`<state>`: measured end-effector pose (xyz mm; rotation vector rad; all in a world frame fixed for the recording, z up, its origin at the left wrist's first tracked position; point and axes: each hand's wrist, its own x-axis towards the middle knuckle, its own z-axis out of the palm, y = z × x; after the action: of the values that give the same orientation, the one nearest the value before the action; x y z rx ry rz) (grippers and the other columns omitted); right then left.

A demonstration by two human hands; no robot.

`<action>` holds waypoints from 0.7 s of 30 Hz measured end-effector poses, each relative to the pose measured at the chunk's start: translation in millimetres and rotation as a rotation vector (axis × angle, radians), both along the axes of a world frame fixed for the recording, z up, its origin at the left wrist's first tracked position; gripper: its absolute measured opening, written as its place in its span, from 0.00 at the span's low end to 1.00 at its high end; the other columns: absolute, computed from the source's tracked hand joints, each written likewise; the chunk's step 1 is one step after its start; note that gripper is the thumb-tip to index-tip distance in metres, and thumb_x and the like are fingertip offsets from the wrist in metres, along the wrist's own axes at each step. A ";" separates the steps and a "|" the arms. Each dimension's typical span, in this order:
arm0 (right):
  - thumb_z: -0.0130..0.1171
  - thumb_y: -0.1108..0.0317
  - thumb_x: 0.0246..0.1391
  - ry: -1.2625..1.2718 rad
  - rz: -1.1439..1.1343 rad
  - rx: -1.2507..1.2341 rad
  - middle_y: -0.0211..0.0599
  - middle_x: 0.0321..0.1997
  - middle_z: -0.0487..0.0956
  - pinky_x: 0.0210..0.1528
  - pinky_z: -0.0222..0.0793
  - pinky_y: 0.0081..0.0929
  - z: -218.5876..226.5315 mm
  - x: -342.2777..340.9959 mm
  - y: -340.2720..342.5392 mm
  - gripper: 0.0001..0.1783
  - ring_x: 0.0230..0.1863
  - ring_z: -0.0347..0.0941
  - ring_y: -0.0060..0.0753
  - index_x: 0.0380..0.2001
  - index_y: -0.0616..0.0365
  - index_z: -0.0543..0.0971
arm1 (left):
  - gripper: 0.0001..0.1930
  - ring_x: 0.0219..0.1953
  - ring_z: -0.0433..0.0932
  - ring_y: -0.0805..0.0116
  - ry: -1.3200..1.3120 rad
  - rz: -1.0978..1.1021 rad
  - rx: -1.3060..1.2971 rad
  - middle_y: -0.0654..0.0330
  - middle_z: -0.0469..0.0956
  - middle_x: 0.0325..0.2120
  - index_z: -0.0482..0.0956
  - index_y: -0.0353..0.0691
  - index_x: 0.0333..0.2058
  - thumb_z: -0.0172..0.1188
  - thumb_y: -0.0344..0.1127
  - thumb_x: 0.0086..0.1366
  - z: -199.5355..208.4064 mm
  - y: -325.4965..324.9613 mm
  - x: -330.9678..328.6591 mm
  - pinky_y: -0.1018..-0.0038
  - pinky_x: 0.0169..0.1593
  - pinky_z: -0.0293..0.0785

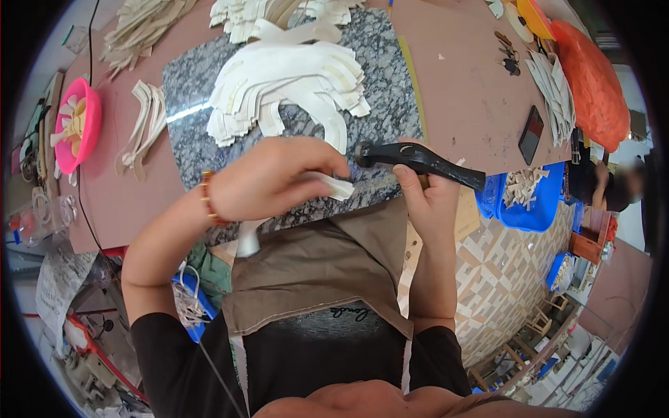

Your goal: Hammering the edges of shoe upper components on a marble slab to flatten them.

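My left hand (268,177), with a beaded bracelet at the wrist, is closed around a short white strip (340,187) above the near part of a grey speckled stone slab (390,76). In my right hand (428,191) is a black hammer (446,164), its round head pointing left toward my left hand. Beyond my hands, a fanned pile of curved white strips (279,76) lies on the slab. Another white strip (249,238) hangs over the slab's near edge, by my brown apron (313,258). The fingertips of my left hand are partly hidden.
The slab rests on a brown table (460,83). To the left are loose strips (143,129) and a pink basin (96,125) of pale pieces. A phone (531,136), keys (509,56), a red plastic bag (592,87) and a blue bin (533,219) are right. Another person (613,184) is far right.
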<state>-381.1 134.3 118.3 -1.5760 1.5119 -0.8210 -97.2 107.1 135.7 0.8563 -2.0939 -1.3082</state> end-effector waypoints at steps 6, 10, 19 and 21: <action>0.77 0.68 0.55 0.177 0.206 -0.209 0.43 0.41 0.87 0.41 0.80 0.31 41.7 -5.6 16.7 0.21 0.36 0.86 0.41 0.51 0.58 0.84 | 0.11 0.40 0.81 0.53 -0.093 0.001 -0.348 0.56 0.80 0.35 0.85 0.38 0.41 0.71 0.27 0.59 -38.9 2.5 -23.1 0.60 0.44 0.79; 0.78 0.65 0.54 0.230 0.283 -0.106 0.38 0.37 0.85 0.38 0.79 0.33 53.5 8.7 24.2 0.19 0.35 0.84 0.47 0.48 0.56 0.85 | 0.14 0.41 0.81 0.57 -0.087 -0.076 -0.492 0.58 0.79 0.37 0.85 0.37 0.43 0.72 0.28 0.56 -42.5 -7.3 -15.6 0.64 0.44 0.80; 0.78 0.68 0.52 0.292 0.190 -0.125 0.39 0.38 0.86 0.39 0.79 0.34 63.7 13.9 20.0 0.18 0.37 0.85 0.48 0.46 0.58 0.85 | 0.18 0.45 0.81 0.60 -0.183 -0.241 -0.885 0.56 0.78 0.40 0.85 0.31 0.46 0.65 0.31 0.55 -43.8 -12.9 -7.5 0.67 0.48 0.83; 0.77 0.69 0.52 0.260 0.197 -0.127 0.39 0.39 0.86 0.39 0.79 0.33 61.8 19.6 20.4 0.18 0.37 0.85 0.48 0.45 0.58 0.85 | 0.19 0.45 0.81 0.60 -0.202 -0.259 -0.939 0.56 0.78 0.40 0.85 0.31 0.46 0.65 0.31 0.55 -42.2 -13.6 -7.2 0.67 0.48 0.83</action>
<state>-361.5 154.7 180.1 -1.9527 1.4744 -0.6294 -104.4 93.5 93.6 0.3051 -2.6370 -0.2136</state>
